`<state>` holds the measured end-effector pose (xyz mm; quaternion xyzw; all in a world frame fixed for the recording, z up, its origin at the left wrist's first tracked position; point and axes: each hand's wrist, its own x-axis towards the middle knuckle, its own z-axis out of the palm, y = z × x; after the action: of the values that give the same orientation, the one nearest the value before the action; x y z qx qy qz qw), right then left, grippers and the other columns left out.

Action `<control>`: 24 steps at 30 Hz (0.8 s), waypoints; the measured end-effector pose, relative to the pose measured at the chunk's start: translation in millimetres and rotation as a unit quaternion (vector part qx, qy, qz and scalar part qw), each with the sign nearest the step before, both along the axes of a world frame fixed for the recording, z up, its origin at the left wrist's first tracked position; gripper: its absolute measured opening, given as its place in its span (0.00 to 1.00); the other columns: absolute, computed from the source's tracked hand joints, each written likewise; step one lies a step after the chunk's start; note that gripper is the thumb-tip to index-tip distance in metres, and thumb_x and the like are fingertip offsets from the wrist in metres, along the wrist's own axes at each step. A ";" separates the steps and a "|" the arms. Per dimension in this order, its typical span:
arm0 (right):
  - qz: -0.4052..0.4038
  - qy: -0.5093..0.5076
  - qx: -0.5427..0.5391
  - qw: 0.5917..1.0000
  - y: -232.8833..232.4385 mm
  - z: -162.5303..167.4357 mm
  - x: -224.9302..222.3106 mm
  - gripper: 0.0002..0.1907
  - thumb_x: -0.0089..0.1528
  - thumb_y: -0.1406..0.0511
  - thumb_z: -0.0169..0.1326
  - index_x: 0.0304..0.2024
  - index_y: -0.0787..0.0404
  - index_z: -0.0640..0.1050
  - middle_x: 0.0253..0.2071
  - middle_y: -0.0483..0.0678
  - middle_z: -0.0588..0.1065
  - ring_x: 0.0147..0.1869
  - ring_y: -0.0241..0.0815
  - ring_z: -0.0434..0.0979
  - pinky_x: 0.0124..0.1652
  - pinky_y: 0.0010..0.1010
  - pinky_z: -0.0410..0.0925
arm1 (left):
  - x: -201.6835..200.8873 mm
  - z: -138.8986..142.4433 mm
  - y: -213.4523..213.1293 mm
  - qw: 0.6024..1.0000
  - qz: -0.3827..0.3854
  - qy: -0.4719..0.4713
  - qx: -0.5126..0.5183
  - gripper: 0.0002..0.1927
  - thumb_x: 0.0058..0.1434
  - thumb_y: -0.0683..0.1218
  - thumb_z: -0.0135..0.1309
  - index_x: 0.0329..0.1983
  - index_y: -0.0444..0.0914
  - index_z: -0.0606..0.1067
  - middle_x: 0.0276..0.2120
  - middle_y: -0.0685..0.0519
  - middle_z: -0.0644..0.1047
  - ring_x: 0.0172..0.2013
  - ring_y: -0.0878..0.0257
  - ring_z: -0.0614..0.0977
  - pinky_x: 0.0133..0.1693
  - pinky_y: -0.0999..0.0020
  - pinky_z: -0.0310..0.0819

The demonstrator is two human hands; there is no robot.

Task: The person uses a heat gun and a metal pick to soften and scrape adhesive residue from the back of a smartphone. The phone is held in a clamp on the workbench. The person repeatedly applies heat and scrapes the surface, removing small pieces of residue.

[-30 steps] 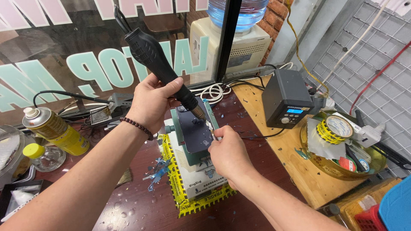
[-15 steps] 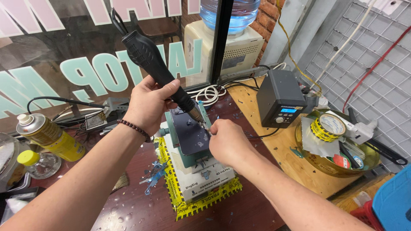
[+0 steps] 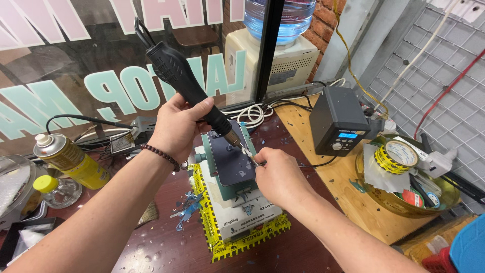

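I am observing the left hand [image 3: 178, 126] wrapping fully around a black hot-air handle [image 3: 187, 83], fingers closed tight on the grip, with the tool tilting down to the right so that its metal nozzle [image 3: 233, 141] is pointing at the upper right part of a dark phone [image 3: 231, 161]. The phone is lying flat in a teal holder [image 3: 230, 188], which is sitting on a white box [image 3: 242, 215] edged with yellow tape, on the dark red table [image 3: 166, 247]. The right hand [image 3: 280, 177] is resting beside the phone's right edge, fingers pinching shut on thin tweezers [image 3: 250, 155] whose tips are meeting the phone just under the nozzle. I am noting a black station with a blue display [image 3: 337, 121] standing to the right on a wooden board [image 3: 323, 187], and beyond it a bowl [image 3: 444, 199] holding a roll of yellow tape [image 3: 396, 156]. A yellow spray can [image 3: 70, 159] is lying at the left, near a small bottle with a yellow cap [image 3: 53, 188]. A water dispenser [image 3: 275, 55] is standing behind the glass.
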<state>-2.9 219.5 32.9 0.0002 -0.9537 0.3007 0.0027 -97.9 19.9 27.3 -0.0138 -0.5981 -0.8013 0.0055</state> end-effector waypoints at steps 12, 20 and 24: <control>-0.067 -0.187 0.015 0.980 -20.7 33.1 -8.2 0.12 0.65 0.69 0.47 0.47 0.62 0.79 0.33 0.58 0.81 0.30 0.51 0.85 0.35 0.43 0.76 | -4.5 -0.2 3.1 1.000 -0.009 0.001 -0.004 0.08 0.62 0.42 0.61 0.42 0.37 0.76 0.34 0.56 0.79 0.31 0.69 0.79 0.31 0.73 0.76; -0.045 -0.086 0.029 0.995 -20.8 1.0 5.8 0.13 0.65 0.69 0.47 0.51 0.64 0.75 0.41 0.62 0.80 0.49 0.58 0.83 0.47 0.45 0.75 | -3.5 -3.0 4.6 1.000 -0.009 -0.004 -0.007 0.08 0.62 0.43 0.61 0.42 0.38 0.76 0.33 0.56 0.78 0.31 0.70 0.78 0.32 0.73 0.78; -0.038 -0.036 0.000 0.999 -19.7 -6.8 10.9 0.13 0.65 0.67 0.49 0.51 0.64 0.75 0.41 0.62 0.80 0.49 0.59 0.82 0.47 0.45 0.74 | -1.4 -4.8 3.0 1.000 -0.002 -0.001 -0.019 0.08 0.62 0.43 0.61 0.43 0.38 0.76 0.34 0.56 0.77 0.31 0.70 0.76 0.32 0.73 0.76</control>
<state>8.0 199.8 26.1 -0.0466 -0.9525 0.3003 -0.0205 -99.3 22.9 22.5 -0.0148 -0.6135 -0.7895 0.0030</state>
